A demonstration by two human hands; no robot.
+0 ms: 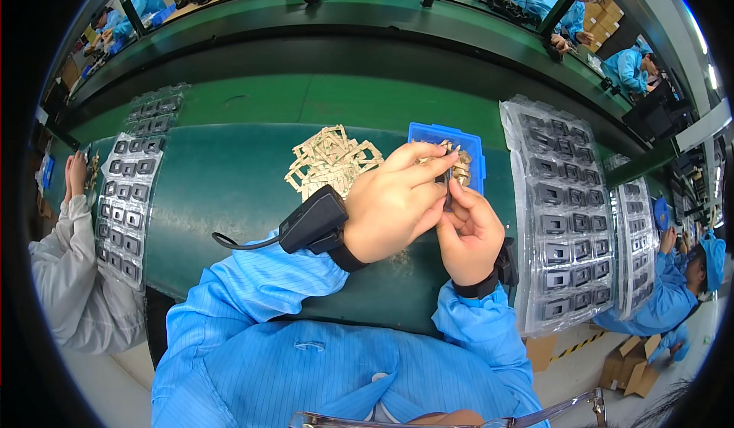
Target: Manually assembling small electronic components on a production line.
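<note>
Both my hands meet over the worktable, just in front of a blue plastic bin (pixel 479 156). A small dark plastic part (pixel 449 192) is between them, mostly covered by fingers. My left hand (pixel 394 202) reaches across, its fingers pressed on the part from the far side. My right hand (pixel 472 233) pinches the part from the near right with thumb and fingers. Small brownish-gold pieces (pixel 462 172) lie in the bin, partly behind my fingers. Left of my left hand spreads a loose pile of flat beige frame-shaped pieces (pixel 329 159).
A clear tray (pixel 527 275) of black rectangular parts lies at the right, with another tray (pixel 633 256) beyond. More trayed parts (pixel 121 198) line the left. A green metal post (pixel 650 164) stands at right. Co-workers sit on both sides and across the line.
</note>
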